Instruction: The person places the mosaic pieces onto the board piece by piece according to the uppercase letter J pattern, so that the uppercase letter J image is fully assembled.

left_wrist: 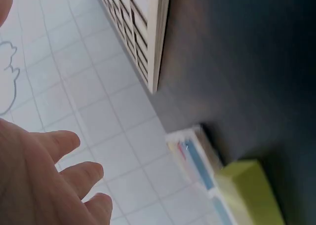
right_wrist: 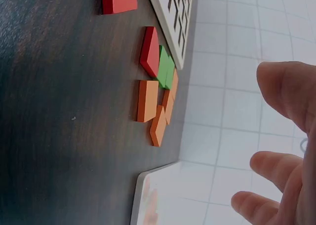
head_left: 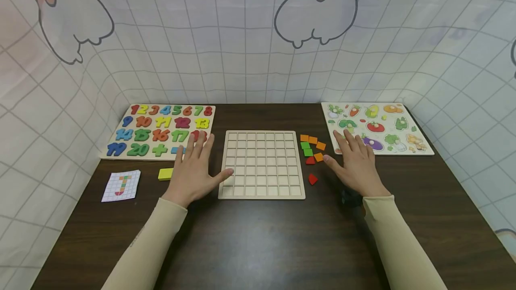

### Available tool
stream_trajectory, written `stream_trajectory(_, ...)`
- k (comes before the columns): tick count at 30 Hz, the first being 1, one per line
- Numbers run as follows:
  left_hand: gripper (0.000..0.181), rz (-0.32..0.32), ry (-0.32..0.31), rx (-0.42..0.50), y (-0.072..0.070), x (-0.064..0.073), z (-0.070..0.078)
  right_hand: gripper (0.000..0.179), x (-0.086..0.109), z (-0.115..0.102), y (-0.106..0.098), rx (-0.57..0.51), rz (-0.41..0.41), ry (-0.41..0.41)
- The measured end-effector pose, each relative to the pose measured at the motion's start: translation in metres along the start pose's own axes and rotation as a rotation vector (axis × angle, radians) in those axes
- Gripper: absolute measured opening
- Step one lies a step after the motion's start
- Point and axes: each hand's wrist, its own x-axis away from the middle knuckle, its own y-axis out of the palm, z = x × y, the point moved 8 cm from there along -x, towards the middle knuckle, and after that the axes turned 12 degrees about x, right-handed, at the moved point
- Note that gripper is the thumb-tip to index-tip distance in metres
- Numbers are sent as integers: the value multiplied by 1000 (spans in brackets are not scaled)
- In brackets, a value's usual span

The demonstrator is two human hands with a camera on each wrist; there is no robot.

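Note:
A pale wooden grid board point(head_left: 262, 164) lies mid-table, its square cells bare. My left hand point(head_left: 192, 176) is held over the table at the board's left, fingers spread and holding nothing. Its thumb overlaps the board's edge in the head view. Partly covered by this hand is a yellow block point(head_left: 165, 174), which appears yellow-green in the left wrist view. On the other side my right hand point(head_left: 356, 167) hovers with fingers extended, also holding nothing. Near its thumb lie several orange tiles point(right_wrist: 147, 100), two green tiles point(head_left: 308, 152) and two red pieces with rounded edges point(head_left: 312, 179).
At the back left lies a number puzzle board point(head_left: 142, 135) with coloured numerals. A vegetable picture board point(head_left: 403, 135) lies at the back right. Left of the yellow block is a card point(head_left: 121, 186) with a J-shaped tile pattern. A checked white curtain point(head_left: 242, 57) encloses the table.

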Motion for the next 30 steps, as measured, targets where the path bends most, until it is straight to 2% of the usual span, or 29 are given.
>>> stream_trajectory(10,118,-128,29,22,34,3,13,84,-2,5,6,-5,-24,16)
stream_trajectory(14,120,-170,31,25,42,4,16,84,-9,6,7,-2,-11,11)
stream_trajectory(21,119,-224,8,-9,52,8,15,76,-35,2,14,-5,-56,-8)
stream_trajectory(26,120,-249,6,-41,55,11,16,57,-57,-2,19,-19,-93,-50)
stream_trajectory(30,120,-259,5,-48,54,11,20,44,-69,-1,21,7,-128,-38)
